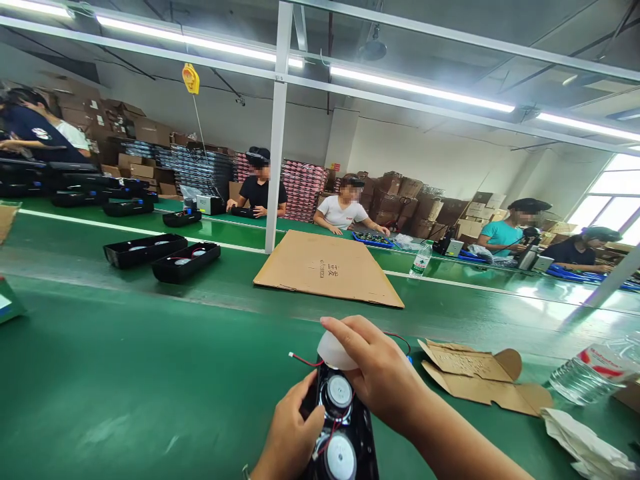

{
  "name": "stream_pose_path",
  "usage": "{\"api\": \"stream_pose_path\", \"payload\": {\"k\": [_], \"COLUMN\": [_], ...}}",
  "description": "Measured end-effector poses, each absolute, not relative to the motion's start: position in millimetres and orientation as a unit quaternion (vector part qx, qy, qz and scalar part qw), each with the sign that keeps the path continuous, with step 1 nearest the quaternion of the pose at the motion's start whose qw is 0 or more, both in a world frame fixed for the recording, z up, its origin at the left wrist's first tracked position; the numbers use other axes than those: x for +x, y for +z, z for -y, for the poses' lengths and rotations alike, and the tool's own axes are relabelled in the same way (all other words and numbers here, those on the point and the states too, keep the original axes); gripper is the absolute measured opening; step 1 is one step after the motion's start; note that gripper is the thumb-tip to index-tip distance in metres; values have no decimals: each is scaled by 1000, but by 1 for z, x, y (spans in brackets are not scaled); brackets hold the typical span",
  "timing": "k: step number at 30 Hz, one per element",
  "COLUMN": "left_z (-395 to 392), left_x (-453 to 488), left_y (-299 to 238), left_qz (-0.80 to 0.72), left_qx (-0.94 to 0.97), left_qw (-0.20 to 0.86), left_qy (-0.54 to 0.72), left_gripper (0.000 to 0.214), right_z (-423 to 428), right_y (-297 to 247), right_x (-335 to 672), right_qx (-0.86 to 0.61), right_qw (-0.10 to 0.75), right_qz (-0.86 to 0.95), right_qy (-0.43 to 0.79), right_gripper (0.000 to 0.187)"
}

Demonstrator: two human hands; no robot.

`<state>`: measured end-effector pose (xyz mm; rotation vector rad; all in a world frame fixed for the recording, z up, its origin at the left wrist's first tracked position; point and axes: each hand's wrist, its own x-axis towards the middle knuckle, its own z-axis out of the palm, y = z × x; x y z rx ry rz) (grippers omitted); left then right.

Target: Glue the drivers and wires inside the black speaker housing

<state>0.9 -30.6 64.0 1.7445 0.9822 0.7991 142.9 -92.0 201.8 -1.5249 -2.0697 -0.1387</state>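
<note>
My left hand (291, 428) grips the side of a black open speaker housing (345, 427) from below. Two round speaker drivers with pale centres sit in it, the upper one (339, 392) partly behind my right hand (380, 373) and the lower one (341, 457) cut off by the frame's bottom edge. My right hand closes over a rounded white translucent plastic piece (335, 351) at the housing's top end. Thin red and black wires (305, 361) run across the drivers and out past the housing. The white piece's lower part is hidden by my fingers.
The housing is over a green conveyor belt (125, 373). To the right lie a folded cardboard insert (480, 377), a water bottle (590, 370) and crumpled white material (585, 443). Further off are a cardboard sheet (325, 270), black housings (170, 257) and several co-workers across the belt.
</note>
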Motion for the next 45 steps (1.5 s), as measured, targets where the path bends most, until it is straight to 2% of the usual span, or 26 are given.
{"api": "stream_pose_path", "payload": {"k": [45], "left_z": [32], "left_x": [0], "left_y": [65], "left_qz": [-406], "left_qx": [718], "left_qw": [470], "left_qy": [315], "left_gripper": [56], "right_z": [87], "right_y": [195], "right_x": [142], "right_qx": [-552], "right_qw": [300], "right_qz": [776], "right_qy": [-56], "right_gripper": [61]}}
